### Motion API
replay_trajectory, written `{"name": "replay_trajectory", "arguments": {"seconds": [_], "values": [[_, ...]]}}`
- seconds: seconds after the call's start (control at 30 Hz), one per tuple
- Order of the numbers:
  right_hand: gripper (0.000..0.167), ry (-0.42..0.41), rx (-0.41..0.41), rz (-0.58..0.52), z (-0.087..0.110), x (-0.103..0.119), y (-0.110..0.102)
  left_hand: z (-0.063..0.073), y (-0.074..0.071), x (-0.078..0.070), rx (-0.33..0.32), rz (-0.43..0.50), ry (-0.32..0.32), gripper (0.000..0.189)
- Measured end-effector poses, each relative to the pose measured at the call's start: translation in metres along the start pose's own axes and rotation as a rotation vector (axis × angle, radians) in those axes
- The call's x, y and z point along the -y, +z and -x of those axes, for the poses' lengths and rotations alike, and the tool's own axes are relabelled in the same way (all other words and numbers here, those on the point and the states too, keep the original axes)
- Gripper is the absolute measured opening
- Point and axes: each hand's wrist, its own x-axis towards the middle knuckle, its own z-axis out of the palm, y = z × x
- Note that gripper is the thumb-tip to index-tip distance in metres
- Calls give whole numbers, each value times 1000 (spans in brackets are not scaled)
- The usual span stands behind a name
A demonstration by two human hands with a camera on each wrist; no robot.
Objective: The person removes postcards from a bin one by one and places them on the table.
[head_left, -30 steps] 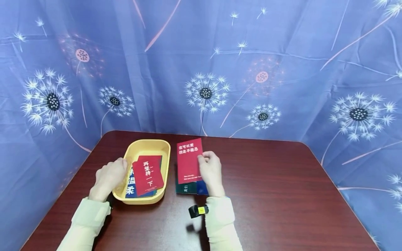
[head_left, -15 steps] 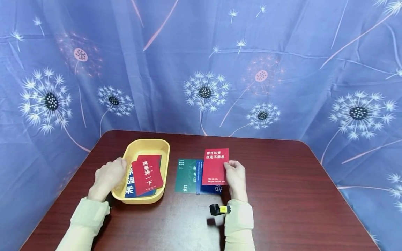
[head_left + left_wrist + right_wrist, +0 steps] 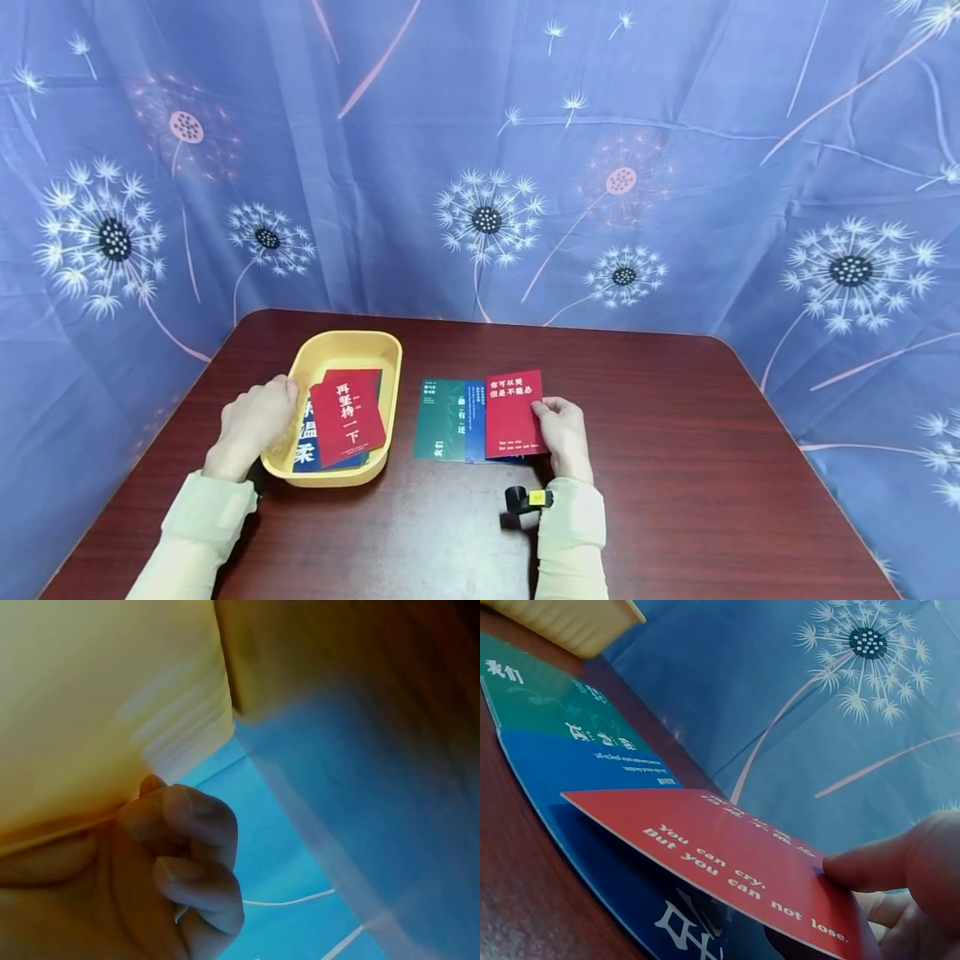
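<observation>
My right hand (image 3: 564, 435) pinches a red card (image 3: 513, 414) with white lettering by its right edge. In the right wrist view the red card (image 3: 727, 862) is tilted, just over a blue card (image 3: 562, 817). That blue card partly covers a green card (image 3: 441, 419) lying on the table. My left hand (image 3: 255, 423) grips the left rim of a yellow plastic basket (image 3: 393, 392); in the left wrist view its fingers (image 3: 202, 817) curl at the rim. Inside the basket lie several cards, a red card (image 3: 348, 421) on top and a blue card (image 3: 304, 442) below.
A dark reddish-brown wooden table (image 3: 675, 467) carries everything. Behind it hangs a blue curtain (image 3: 390, 167) with dandelion prints. A small black camera (image 3: 517, 499) with a yellow label sits at my right wrist.
My right hand has carried the red card rightward from over the green card to over the blue card, then lowered it. My left hand stays at the basket rim.
</observation>
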Motion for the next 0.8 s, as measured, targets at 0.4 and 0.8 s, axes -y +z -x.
{"name": "replay_trajectory", "arguments": {"seconds": [0.4,0.8], "values": [[20,-4,40,114,2,-1,1,0,-1,1,2,4,-4,49],[26,-72,-100,413,8,7,-9,-1,0,2,-6,5,9,49]]}}
